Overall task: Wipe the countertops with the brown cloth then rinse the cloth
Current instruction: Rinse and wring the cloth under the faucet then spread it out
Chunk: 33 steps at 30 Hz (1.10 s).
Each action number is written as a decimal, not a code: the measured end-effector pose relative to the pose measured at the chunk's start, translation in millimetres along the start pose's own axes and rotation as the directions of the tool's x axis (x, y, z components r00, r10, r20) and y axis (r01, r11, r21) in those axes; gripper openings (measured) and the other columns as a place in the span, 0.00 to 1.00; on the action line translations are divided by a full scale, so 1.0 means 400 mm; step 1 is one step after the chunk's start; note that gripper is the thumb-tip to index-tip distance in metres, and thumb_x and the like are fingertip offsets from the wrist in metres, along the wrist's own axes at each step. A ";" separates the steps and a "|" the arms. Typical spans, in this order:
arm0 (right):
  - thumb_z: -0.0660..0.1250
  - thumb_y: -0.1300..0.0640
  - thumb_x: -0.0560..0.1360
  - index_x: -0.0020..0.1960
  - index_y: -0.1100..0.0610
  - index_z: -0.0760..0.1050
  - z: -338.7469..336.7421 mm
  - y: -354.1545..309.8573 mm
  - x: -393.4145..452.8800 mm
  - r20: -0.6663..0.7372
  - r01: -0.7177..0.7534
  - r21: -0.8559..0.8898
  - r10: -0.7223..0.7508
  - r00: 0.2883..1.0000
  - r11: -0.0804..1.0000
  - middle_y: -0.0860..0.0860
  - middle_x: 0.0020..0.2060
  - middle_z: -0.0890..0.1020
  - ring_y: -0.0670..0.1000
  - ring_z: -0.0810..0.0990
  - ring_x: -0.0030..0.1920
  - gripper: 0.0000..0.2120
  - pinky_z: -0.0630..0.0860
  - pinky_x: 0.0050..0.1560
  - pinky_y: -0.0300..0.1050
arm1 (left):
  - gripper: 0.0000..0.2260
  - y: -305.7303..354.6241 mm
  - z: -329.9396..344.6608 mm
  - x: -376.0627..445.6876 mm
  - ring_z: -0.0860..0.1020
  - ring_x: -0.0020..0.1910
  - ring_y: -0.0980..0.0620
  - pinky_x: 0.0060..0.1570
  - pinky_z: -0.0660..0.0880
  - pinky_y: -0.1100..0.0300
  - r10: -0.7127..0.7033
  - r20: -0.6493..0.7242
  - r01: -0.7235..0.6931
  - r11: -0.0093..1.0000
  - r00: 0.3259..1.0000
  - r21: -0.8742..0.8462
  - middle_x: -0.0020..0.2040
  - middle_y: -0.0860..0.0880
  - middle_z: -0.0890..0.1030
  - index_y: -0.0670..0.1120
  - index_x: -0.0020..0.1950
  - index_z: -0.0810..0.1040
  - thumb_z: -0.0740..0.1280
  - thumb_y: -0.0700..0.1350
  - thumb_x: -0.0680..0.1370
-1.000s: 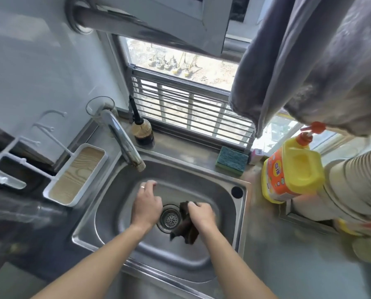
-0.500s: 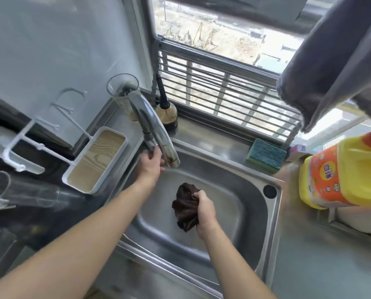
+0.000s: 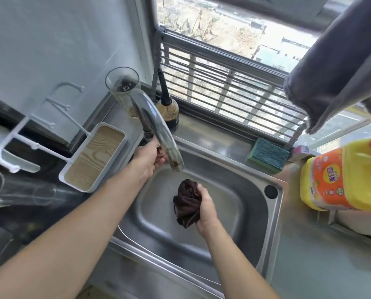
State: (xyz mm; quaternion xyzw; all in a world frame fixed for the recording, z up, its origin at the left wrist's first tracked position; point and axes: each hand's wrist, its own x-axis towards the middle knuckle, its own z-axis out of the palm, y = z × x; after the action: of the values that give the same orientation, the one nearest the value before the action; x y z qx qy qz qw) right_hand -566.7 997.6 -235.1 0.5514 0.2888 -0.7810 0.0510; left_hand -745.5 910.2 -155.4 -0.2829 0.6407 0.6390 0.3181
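- Sitting at the far left, a white rack (image 3: 18,137) joins a wood-lined tray (image 3: 94,156) on the worktop (image 3: 322,266).
- Behind the tray stands a clear cup (image 3: 122,89).
- The left hand (image 3: 148,158) reaches under the faucet (image 3: 156,130), fingers curled at its base; whether they actually grip it cannot be told.
- The right hand (image 3: 205,209) clutches the bunched brown cloth (image 3: 187,202) over the sink (image 3: 273,223), below the spout.
- A green sponge (image 3: 268,155) lies on the back ledge.
- A yellow detergent bottle (image 3: 344,175) stands at the right.
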 end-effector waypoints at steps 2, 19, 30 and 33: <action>0.67 0.44 0.78 0.59 0.62 0.81 0.000 0.005 0.003 -0.013 -0.008 0.003 0.008 1.000 1.000 0.60 0.43 0.85 0.59 0.85 0.38 0.23 0.81 0.41 0.49 | 0.08 0.006 0.007 -0.004 0.80 0.45 0.45 0.61 0.77 0.46 -0.013 -0.009 0.013 1.000 1.000 -0.018 0.38 0.48 0.78 0.50 0.43 0.78 0.70 0.52 0.78; 0.66 0.46 0.79 0.55 0.60 0.81 -0.007 0.055 0.049 0.038 -0.013 0.005 0.013 0.999 1.000 0.60 0.42 0.84 0.60 0.83 0.39 0.17 0.80 0.35 0.47 | 0.07 -0.092 -0.001 0.006 0.78 0.29 0.64 0.43 0.74 0.59 0.346 -0.072 -0.327 0.926 0.936 0.191 0.37 0.51 0.80 0.39 0.53 0.80 0.67 0.41 0.79; 0.70 0.44 0.76 0.61 0.62 0.80 0.000 0.061 0.031 0.059 0.038 0.017 -0.039 0.998 0.999 0.61 0.49 0.85 0.60 0.85 0.44 0.23 0.82 0.47 0.56 | 0.10 -0.087 0.007 0.000 0.76 0.36 0.59 0.44 0.76 0.60 0.335 -0.141 -0.285 0.914 0.932 0.289 0.46 0.49 0.82 0.45 0.59 0.80 0.69 0.43 0.78; 0.71 0.44 0.76 0.55 0.60 0.81 0.008 0.053 0.008 0.116 0.042 0.017 -0.043 0.992 0.999 0.61 0.47 0.86 0.61 0.86 0.41 0.19 0.84 0.39 0.55 | 0.07 -0.086 -0.007 0.002 0.77 0.39 0.59 0.46 0.77 0.61 0.356 -0.095 -0.315 0.901 0.930 0.299 0.43 0.55 0.80 0.48 0.56 0.79 0.70 0.45 0.78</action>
State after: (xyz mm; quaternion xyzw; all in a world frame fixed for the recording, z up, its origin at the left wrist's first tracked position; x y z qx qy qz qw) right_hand -562.1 979.3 -245.8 0.4990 0.2912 -0.8149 0.0471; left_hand -719.5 906.6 -178.0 -0.1669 0.7850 0.5650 0.1916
